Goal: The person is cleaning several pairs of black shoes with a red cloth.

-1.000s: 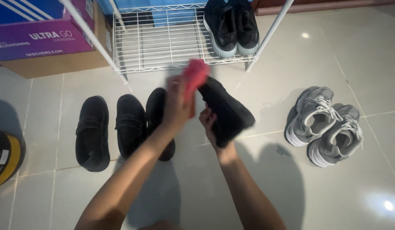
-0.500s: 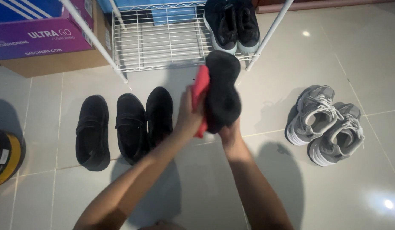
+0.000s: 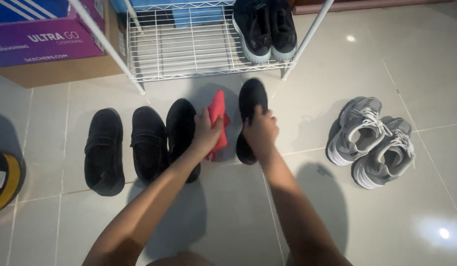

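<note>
Down to the floor comes the black shoe (image 3: pixel 250 116), next to the other black shoes (image 3: pixel 148 143). The right hand (image 3: pixel 260 132) grips its top. The left hand (image 3: pixel 207 133) pinches a red cloth (image 3: pixel 217 120). Let go carelessly, the shoe could tip over.

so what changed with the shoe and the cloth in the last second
The right hand brought the black shoe down from mid-air to the floor, sole down, beside the other black shoes. The left hand lowered with the red cloth, off the shoe. The grey sneakers and rack stayed put.
</note>
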